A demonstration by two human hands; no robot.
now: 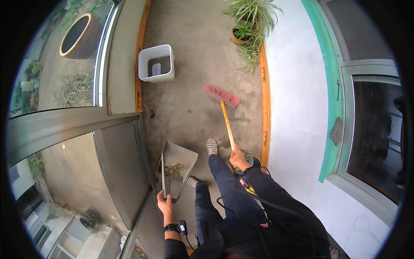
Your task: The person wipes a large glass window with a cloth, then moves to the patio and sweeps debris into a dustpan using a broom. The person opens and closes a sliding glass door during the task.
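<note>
My right hand (239, 158) grips the yellow handle of a broom (227, 121), whose pink bristle head rests on or just above the concrete floor in front of me. The bristles look slightly blurred. At lower left, my left hand (165, 200) is closed around the upright handle of a metal dustpan (187, 155). The pan stands close to my left shoe and holds a small heap of dry debris (174, 170).
A white square bucket (156, 77) with dark contents stands by the left wall. Potted plants (241, 39) line the right wall. Beside my right leg is a dark round container (254, 161). A metal-framed doorway (144, 155) borders the left side.
</note>
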